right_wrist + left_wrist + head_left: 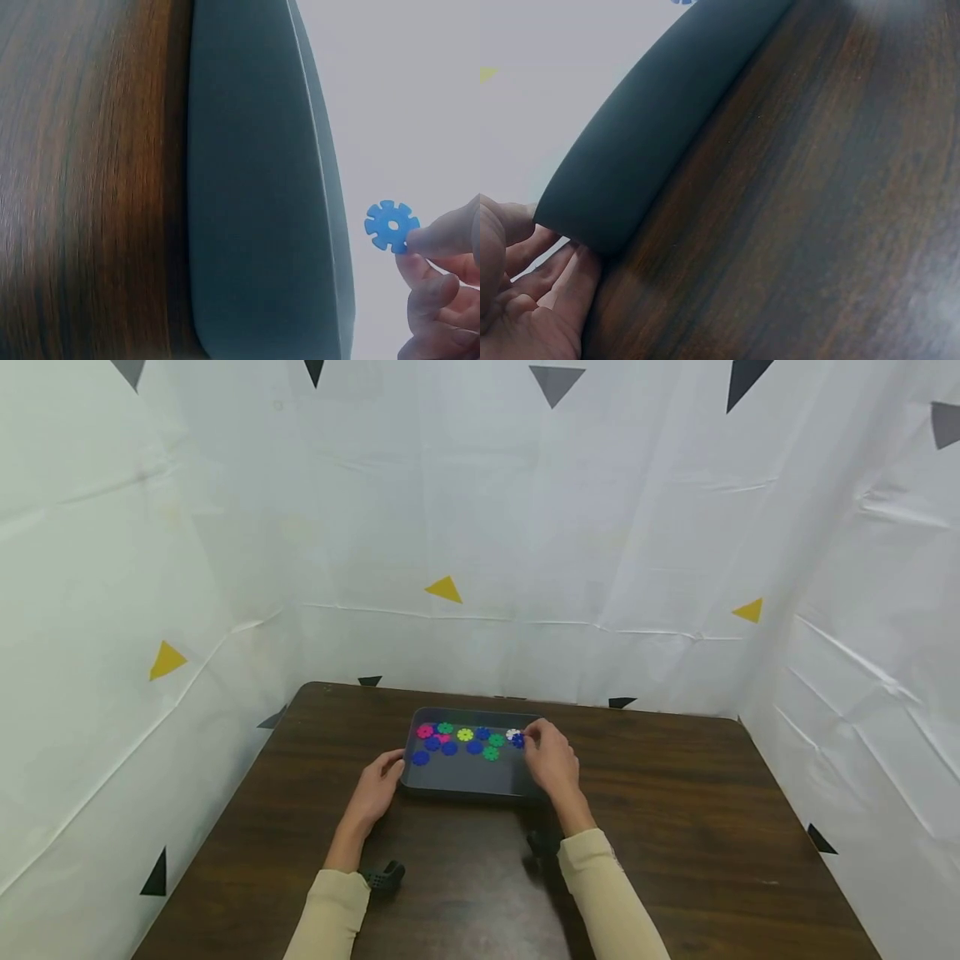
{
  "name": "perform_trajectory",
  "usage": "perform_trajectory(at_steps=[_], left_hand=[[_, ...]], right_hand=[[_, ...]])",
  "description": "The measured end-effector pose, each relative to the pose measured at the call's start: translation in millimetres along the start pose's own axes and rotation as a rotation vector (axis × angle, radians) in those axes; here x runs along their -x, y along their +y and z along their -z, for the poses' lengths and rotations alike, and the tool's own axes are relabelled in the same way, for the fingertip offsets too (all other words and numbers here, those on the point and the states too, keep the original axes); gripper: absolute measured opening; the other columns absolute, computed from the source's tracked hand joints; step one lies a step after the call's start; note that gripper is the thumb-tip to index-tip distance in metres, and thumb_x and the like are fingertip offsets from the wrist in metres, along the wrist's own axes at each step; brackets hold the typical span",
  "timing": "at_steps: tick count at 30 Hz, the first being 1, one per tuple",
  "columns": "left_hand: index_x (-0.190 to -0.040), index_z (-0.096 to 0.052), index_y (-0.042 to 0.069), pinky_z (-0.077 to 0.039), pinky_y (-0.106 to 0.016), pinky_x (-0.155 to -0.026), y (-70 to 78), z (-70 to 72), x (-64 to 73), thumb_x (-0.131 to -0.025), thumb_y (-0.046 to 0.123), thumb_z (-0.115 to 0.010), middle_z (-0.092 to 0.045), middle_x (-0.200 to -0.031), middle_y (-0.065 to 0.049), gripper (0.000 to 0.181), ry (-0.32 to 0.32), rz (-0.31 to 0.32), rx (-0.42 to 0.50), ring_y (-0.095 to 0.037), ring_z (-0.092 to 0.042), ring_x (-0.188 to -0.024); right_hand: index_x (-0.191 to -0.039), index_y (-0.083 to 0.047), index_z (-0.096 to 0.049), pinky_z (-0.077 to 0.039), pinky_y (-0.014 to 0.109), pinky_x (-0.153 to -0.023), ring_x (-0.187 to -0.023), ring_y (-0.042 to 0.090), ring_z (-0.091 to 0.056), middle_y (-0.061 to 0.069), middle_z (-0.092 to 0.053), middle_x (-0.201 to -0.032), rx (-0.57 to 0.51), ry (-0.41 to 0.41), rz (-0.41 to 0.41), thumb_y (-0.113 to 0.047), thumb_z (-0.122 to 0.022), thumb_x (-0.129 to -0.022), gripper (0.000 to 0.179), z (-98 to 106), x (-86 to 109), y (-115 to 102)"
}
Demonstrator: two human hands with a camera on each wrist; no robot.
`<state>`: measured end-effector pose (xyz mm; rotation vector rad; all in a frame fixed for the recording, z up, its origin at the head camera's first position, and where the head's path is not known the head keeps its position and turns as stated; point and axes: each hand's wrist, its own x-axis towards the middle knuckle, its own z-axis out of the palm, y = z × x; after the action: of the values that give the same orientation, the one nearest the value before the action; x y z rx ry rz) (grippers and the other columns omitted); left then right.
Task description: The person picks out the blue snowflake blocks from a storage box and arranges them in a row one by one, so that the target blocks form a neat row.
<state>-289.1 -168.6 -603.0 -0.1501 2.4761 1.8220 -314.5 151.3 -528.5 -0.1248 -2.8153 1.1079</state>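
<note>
A dark tray point(465, 787) lies on the table with several notched, flower-shaped plastic discs in it. Between thumb and fingertips my right hand point(551, 760) pinches a blue notched disc point(391, 225) with a hole in its middle, over the tray's right end. Close beside that disc in the head view is a white disc point(512, 735). My left hand point(378, 785) holds the tray's left side, its thumb at the rim and its fingers against the outer wall in the left wrist view.
Pink point(425, 731), yellow point(465, 735), green point(491, 753) and blue discs point(421, 758) are spread over the tray's left and middle. Brown wooden table point(675, 827) surrounds the tray. White sheeting point(525, 527) with triangles stands behind and at both sides.
</note>
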Motion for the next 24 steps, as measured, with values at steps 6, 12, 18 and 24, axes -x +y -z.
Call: perform_trajectory(at_steps=[6,12,18,24], left_hand=[[-0.158,-0.052,0.012,-0.039,-0.062,-0.125,-3.1,0.4,1.0,-0.116,0.033,-0.049,-0.050,-0.164,-0.018,0.047,-0.011,-0.001,-0.012,-0.040,-0.046,-0.154],[-0.159,-0.051,0.012,-0.038,-0.062,-0.126,-0.3,1.6,-0.6,-0.117,0.032,-0.048,-0.049,-0.165,-0.018,0.047,-0.010,-0.012,-0.004,-0.041,-0.043,-0.156],[-0.158,-0.051,0.011,-0.039,-0.061,-0.126,-0.1,2.7,-1.0,-0.117,0.032,-0.048,-0.049,-0.165,-0.019,0.047,-0.004,-0.018,-0.015,-0.041,-0.043,-0.156],[-0.159,-0.050,0.011,-0.039,-0.062,-0.126,1.1,3.1,0.0,-0.117,0.032,-0.048,-0.049,-0.165,-0.019,0.047,-0.003,-0.020,-0.012,-0.040,-0.045,-0.155]], right_hand=[[-0.127,-0.014,-0.066,-0.055,0.054,-0.088,-0.096,0.032,-0.068,0.012,-0.074,-0.126,-0.002,0.018,0.002,-0.024,-0.061,-0.110,0.020,12.9,2.5,7.5],[-0.129,-0.013,-0.066,-0.054,0.055,-0.088,-0.097,0.032,-0.069,0.012,-0.074,-0.125,0.005,0.034,-0.007,-0.026,-0.058,-0.111,0.023,28.1,-4.0,17.9],[-0.131,-0.011,-0.067,-0.055,0.052,-0.084,-0.102,0.033,-0.070,0.014,-0.074,-0.125,-0.029,0.015,-0.039,-0.027,-0.056,-0.112,0.027,42.0,-9.0,33.2],[-0.128,-0.006,-0.068,-0.056,0.051,-0.086,-0.106,0.034,-0.069,0.017,-0.073,-0.125,-0.069,0.010,-0.058,-0.026,-0.055,-0.111,0.028,58.7,-15.9,49.6]])
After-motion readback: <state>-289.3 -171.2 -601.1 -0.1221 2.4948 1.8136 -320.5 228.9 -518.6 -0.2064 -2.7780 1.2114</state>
